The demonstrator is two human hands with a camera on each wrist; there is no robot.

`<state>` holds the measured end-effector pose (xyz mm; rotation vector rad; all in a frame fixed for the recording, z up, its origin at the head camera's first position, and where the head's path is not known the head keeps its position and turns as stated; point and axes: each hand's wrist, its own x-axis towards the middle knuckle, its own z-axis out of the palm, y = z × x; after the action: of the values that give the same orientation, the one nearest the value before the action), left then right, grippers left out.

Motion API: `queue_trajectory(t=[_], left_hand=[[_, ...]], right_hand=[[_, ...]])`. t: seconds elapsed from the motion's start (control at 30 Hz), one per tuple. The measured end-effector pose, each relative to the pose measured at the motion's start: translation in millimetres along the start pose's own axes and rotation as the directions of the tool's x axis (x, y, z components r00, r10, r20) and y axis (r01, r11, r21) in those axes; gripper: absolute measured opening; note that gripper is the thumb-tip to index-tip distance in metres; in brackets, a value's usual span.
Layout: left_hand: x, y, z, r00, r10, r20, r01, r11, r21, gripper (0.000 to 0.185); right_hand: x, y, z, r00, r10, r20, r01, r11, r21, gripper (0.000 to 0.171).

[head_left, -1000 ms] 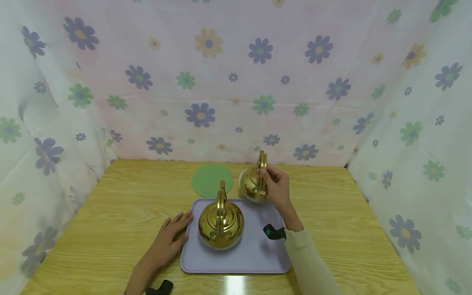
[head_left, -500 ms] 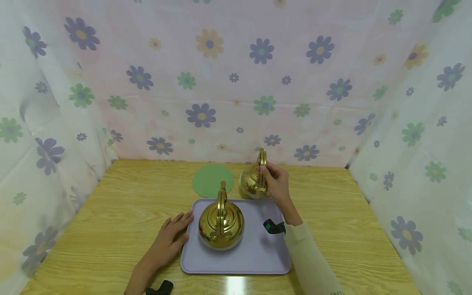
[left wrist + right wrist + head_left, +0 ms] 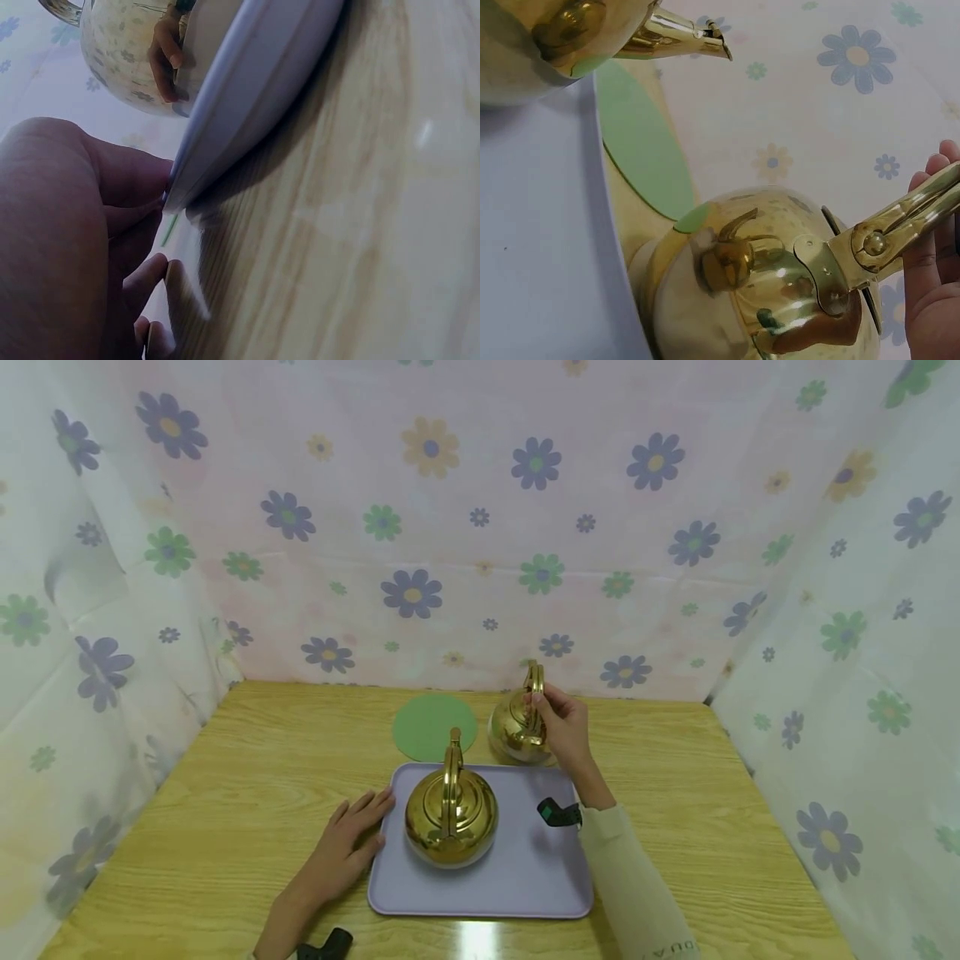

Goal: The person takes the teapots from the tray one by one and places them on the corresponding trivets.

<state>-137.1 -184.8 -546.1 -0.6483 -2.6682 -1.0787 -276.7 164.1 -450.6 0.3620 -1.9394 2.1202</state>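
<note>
1. Here the right hand [image 3: 564, 732] grips the handle of the small brass kettle [image 3: 516, 731], just behind the lavender tray [image 3: 525, 877].
2. The left hand [image 3: 348, 843], fingers flat, touches the tray's left edge.

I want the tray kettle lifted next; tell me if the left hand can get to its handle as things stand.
Probably yes. The left hand rests flat at the tray's left edge, holding nothing, and the kettle's upright handle stands uncovered just beside it. The right hand grips the other kettle, beyond the tray.
</note>
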Motion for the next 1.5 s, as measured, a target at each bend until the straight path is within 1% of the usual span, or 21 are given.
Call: queue_trajectory(t=[0.33, 0.57, 0.8, 0.97, 1.1, 1.3, 1.4, 1.5], left_hand=[[-0.1, 0.6, 1.1, 1.0, 0.004, 0.0, -0.004, 1.0, -0.003, 0.05], [-0.8, 0.7, 0.3, 1.0, -0.008, -0.004, 0.008, 1.0, -0.009, 0.049], [-1.2, 1.4, -0.7, 1.0, -0.006, -0.006, 0.006, 1.0, -0.015, 0.05], [-1.9, 1.6, -0.7, 1.0, -0.014, -0.007, 0.014, 1.0, -0.006, 0.05], [-0.7, 2.7, -0.8, 1.0, -0.005, -0.008, 0.005, 1.0, 0.0, 0.05], [2.3, 2.7, -1.5, 1.0, 0.008, -0.008, -0.008, 1.0, 0.01, 0.05], [2.6, 2.9, -2.0, 1.0, 0.005, -0.004, -0.005, 1.0, 0.004, 0.05], [1.5, 2.9, -1.8, 1.0, -0.003, 0.002, 0.003, 1.0, -0.001, 0.05]], right_hand=[[-1, 5, -4, 0.999, 0.044, -0.002, -0.044, 0.999, 0.029, 0.032], [1, 7, -4, 0.991, 0.134, 0.016, -0.135, 0.986, 0.099, 0.037], [2, 0, -1, 0.977, 0.212, 0.017, -0.212, 0.966, 0.15, 0.036], [1, -3, -3, 0.965, 0.258, 0.042, -0.262, 0.954, 0.146, 0.042], [-3, -4, -5, 0.967, 0.253, 0.042, -0.256, 0.956, 0.141, 0.046], [-18, -5, -10, 0.984, 0.177, -0.018, -0.172, 0.974, 0.146, 0.046], [-27, -5, -11, 0.987, 0.146, -0.065, -0.134, 0.978, 0.159, 0.045], [-37, -8, -8, 0.982, 0.119, -0.144, -0.097, 0.984, 0.151, 0.042]])
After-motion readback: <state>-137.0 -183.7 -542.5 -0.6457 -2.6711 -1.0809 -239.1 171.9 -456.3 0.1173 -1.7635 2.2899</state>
